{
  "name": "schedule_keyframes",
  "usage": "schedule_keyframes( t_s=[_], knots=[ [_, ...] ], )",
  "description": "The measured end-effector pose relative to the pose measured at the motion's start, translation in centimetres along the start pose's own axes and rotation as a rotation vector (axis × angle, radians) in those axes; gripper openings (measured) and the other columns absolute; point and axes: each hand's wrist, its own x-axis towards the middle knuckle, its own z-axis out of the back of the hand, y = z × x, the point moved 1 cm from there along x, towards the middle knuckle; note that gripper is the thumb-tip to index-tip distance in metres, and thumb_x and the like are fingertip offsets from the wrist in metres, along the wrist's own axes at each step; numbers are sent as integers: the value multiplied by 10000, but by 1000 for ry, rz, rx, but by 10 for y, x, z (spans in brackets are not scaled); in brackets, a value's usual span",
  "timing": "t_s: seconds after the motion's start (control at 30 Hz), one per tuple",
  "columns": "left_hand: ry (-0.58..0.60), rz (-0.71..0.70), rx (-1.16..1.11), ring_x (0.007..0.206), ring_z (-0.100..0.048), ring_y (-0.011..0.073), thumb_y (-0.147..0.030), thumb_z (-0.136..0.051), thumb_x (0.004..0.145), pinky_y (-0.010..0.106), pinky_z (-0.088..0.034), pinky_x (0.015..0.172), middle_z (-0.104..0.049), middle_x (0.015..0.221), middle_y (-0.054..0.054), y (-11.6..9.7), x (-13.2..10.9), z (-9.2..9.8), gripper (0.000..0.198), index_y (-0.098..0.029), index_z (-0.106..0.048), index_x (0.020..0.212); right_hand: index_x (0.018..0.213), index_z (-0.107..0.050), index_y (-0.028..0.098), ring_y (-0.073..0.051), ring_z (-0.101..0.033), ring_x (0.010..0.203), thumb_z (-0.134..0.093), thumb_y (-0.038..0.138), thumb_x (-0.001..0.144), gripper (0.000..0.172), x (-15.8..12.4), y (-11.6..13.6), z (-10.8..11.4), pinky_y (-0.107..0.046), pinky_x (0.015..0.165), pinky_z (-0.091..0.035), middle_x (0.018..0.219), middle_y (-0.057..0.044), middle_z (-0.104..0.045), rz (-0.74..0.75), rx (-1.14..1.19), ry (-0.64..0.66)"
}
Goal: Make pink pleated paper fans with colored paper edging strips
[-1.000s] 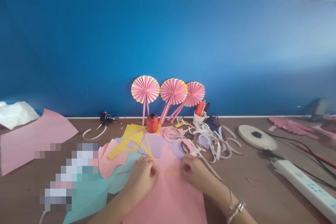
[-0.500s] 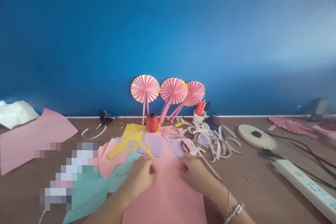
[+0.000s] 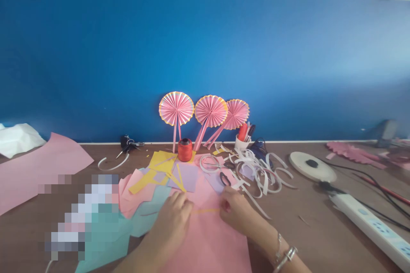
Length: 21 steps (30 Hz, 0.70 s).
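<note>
Thin yellow paper strip point(image 3: 206, 211) lies stretched across the large pink paper sheet point(image 3: 208, 243) on the near brown desk point(image 3: 320, 230). Right hand point(image 3: 235, 213) pinches its right end, so it lies taut. Left hand point(image 3: 174, 219) covers the left end; pinching or just pressing, I cannot tell.

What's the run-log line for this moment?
left hand: fingers laid on yellow strip end | right hand: pinching other end | strip on pink sheet | scissors beyond, untouched

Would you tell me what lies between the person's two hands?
A thin yellow paper strip on the pink paper sheet, between left hand and right hand; head view.
</note>
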Motion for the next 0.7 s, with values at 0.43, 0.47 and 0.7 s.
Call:
schedule_keyframes(
  t_s=[0.43, 0.47, 0.7],
  knots=[
    [51, -219, 452, 1008, -605, 228, -43, -404, 807, 282, -499, 703, -591, 1236, 166, -21, -18, -54, 494, -102, -491, 1290, 586, -459, 165, -129, -451, 652, -441, 12, 568, 155, -4, 10, 4, -234, 605, -294, 726, -26, -521, -35, -112, -20],
    [46, -232, 448, 1037, -592, 237, -71, -411, 822, 299, -496, 743, -592, 1235, 168, -21, -18, -54, 475, -95, -492, 1290, 602, -466, 165, -134, -457, 656, -438, 13, 579, 156, -4, 11, 4, -239, 605, -296, 727, -32, -524, -43, -131, -24],
    [19, -274, 446, 1146, -510, 290, -127, -392, 859, 423, -401, 930, -561, 1265, 184, -15, -19, -63, 450, -72, -480, 1297, 679, -509, 155, -159, -492, 688, -429, 6, 612, 181, -5, 12, 2, -258, 613, -306, 751, -57, -538, -89, -203, -27]
  ],
)
